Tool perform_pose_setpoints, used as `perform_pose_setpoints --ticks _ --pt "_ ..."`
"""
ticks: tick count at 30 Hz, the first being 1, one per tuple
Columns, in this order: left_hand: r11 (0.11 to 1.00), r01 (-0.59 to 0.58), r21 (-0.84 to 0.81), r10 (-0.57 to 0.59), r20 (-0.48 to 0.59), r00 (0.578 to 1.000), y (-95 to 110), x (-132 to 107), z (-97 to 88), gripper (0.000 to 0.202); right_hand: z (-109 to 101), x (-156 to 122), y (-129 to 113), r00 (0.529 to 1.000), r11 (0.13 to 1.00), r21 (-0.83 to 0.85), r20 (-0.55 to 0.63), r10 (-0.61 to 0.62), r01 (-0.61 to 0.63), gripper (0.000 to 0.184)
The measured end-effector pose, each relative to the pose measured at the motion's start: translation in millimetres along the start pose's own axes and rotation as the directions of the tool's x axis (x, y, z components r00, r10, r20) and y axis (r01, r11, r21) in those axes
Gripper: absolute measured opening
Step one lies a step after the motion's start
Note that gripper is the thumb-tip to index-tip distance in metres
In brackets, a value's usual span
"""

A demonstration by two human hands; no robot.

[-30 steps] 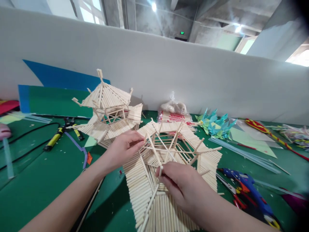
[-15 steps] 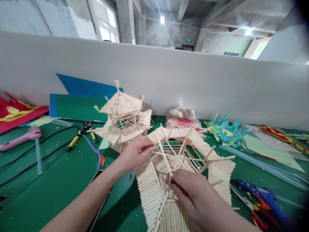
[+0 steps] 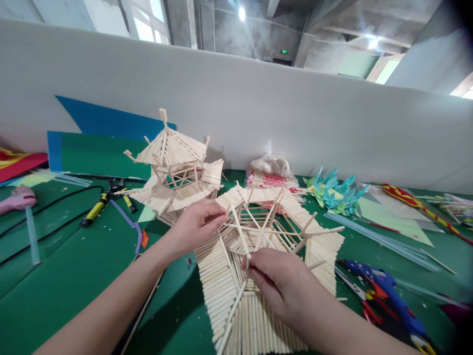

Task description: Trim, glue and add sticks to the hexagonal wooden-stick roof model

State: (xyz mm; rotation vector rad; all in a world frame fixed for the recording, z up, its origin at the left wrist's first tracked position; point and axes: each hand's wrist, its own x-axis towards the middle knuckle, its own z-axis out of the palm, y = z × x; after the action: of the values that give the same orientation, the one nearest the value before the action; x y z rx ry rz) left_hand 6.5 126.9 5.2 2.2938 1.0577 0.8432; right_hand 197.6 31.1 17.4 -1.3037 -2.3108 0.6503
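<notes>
A roof-like model of pale wooden sticks (image 3: 218, 281) lies in front of me, with an open centre crossed by longer sticks. My right hand (image 3: 283, 278) pinches the near end of a wooden stick (image 3: 248, 260) that slants over the opening. At the model's left corner, my left hand (image 3: 197, 227) has thumb and fingers pressed together beside an upright stick; what lies between the fingertips is too small to make out. Behind the left hand stands a finished-looking stick pavilion (image 3: 172, 148) with a pointed roof.
On the green table (image 3: 99, 268) are pliers (image 3: 96, 209), a pink glue gun (image 3: 18, 199), a blue glue gun (image 3: 384, 283) and scissors (image 3: 360, 293). Bagged sticks (image 3: 271, 178) and a blue paper plant (image 3: 336, 192) stand near the white partition (image 3: 236, 108).
The whole scene has shifted left and slightly up in view as my head turned. Both hands keep nearly the same grip and place on the stick model.
</notes>
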Motion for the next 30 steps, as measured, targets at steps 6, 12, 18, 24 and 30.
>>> perform_pose_setpoints --ticks 6,12,18,24,30 --pt "1.000 -0.003 -0.008 0.003 0.001 1.000 -3.0 -0.6 0.9 0.019 1.9 0.4 1.1 0.999 0.999 -0.004 -0.029 -0.032 0.032 0.023" --pt "1.000 0.000 -0.011 0.000 -0.007 1.000 -3.3 0.0 1.4 0.018 1.0 1.9 0.0 0.999 1.000 -0.009 -0.029 -0.026 0.026 0.023" --pt "1.000 0.001 -0.015 -0.002 -0.007 1.000 -4.0 0.4 0.7 0.018 1.3 0.4 -0.8 0.999 1.000 -0.010 -0.041 -0.023 0.023 0.023" --pt "0.999 0.013 -0.031 -0.013 -0.011 1.000 -2.7 0.8 1.2 0.017 1.7 -0.5 1.4 0.999 1.000 0.004 -0.045 -0.022 0.022 0.023" --pt "0.998 0.037 -0.052 -0.038 -0.011 0.999 3.3 1.0 -0.6 0.015 0.2 0.1 1.6 1.000 1.000 0.013 -0.021 -0.011 0.011 0.020"
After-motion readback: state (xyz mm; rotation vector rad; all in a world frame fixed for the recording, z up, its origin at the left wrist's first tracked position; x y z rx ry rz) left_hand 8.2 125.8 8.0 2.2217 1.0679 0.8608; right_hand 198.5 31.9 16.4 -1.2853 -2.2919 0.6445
